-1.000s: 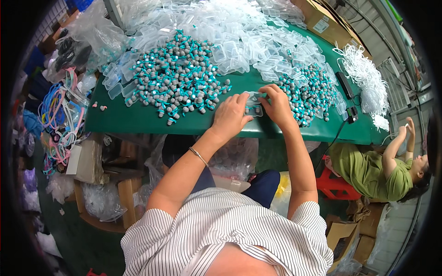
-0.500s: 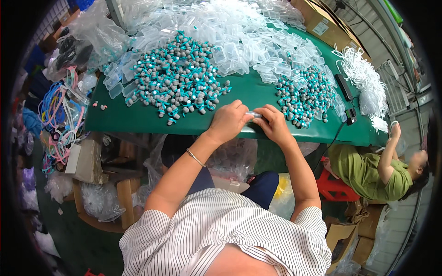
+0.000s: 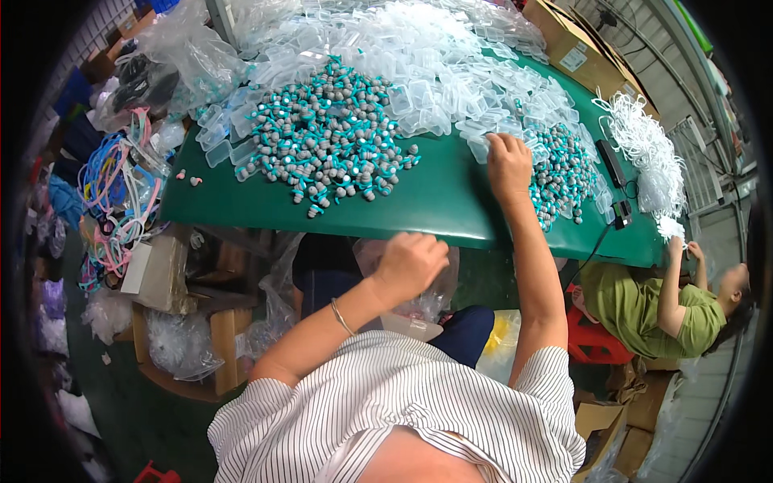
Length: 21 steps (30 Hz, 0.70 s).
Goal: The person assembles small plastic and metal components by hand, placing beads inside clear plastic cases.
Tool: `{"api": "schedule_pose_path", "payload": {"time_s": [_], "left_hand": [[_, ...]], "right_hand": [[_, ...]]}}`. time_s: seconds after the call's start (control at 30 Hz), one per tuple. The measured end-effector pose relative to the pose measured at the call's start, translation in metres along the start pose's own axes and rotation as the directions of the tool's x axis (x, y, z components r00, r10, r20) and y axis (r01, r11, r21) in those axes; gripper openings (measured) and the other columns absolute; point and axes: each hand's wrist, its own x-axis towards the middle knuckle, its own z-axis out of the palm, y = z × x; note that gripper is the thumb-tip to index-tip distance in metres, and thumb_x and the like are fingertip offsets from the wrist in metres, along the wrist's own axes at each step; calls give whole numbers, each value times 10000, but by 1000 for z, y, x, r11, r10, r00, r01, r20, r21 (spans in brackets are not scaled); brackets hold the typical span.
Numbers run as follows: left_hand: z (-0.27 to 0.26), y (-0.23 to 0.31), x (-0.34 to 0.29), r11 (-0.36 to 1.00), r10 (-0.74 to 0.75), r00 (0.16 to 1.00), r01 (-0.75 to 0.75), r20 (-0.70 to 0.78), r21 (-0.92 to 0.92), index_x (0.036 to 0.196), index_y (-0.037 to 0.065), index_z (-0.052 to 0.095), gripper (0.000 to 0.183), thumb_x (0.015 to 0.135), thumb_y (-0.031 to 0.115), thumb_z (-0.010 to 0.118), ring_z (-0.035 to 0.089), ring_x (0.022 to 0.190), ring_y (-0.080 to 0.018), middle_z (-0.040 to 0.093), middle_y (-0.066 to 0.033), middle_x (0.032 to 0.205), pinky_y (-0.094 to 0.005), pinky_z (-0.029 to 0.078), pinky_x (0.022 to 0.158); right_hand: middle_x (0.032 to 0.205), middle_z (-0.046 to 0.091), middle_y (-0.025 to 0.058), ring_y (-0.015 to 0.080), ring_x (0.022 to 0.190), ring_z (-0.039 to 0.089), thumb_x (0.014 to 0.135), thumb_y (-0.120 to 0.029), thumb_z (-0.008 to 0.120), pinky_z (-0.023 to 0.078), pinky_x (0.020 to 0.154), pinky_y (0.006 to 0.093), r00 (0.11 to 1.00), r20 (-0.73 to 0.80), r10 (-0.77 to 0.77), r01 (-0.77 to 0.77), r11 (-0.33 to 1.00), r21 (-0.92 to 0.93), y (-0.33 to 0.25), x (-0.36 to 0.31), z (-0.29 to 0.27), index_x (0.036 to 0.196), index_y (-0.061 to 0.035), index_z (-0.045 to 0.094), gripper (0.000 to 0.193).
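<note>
Many clear cases, contents unclear, near right hand, left hand apart (grips unclear)

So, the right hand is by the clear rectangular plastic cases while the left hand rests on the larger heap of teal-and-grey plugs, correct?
No, the left hand is apart from the larger heap: the head view shows it at the near edge of the green table. The right hand is indeed by the clear plastic cases.

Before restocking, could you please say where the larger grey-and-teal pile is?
In the head view, the larger pile lies left of centre on the green table, against the clear cases.
</note>
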Motion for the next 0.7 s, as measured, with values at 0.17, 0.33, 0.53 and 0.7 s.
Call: {"api": "schedule_pose_path", "payload": {"time_s": [0.17,0.33,0.53,0.7], "left_hand": [[-26,-52,55,962,-133,969,177,-207,208,866,101,648,135,782,186,710,563,853,-250,568,-62,851,-398,404,728],[-13,-77,89,913,-180,969,228,-168,337,857,111,669,134,760,183,724,553,920,-252,580,-60,885,-410,391,751],[3,-86,101,845,-185,974,226,-133,485,808,118,657,95,740,140,720,551,934,-257,585,-61,876,-433,376,776],[-15,-64,93,941,-146,989,147,-25,305,841,98,619,97,785,128,693,563,927,-272,586,-88,883,-431,384,776]], "right_hand": [[943,651,90,300,859,615,765,21,648,503,753,383,987,-140,73,-46,981,187,-9,4,-29,982,-72,675,238],[844,641,107,266,716,621,814,9,633,496,651,358,979,54,198,-199,856,477,-22,-1,-48,956,-41,697,163],[820,646,113,277,733,638,817,-72,677,505,657,371,946,301,122,-286,750,596,-34,-11,-52,926,-58,717,116],[796,659,96,306,767,641,828,-95,664,497,649,404,935,130,330,-354,900,256,18,-18,-41,877,-101,717,73]]}}
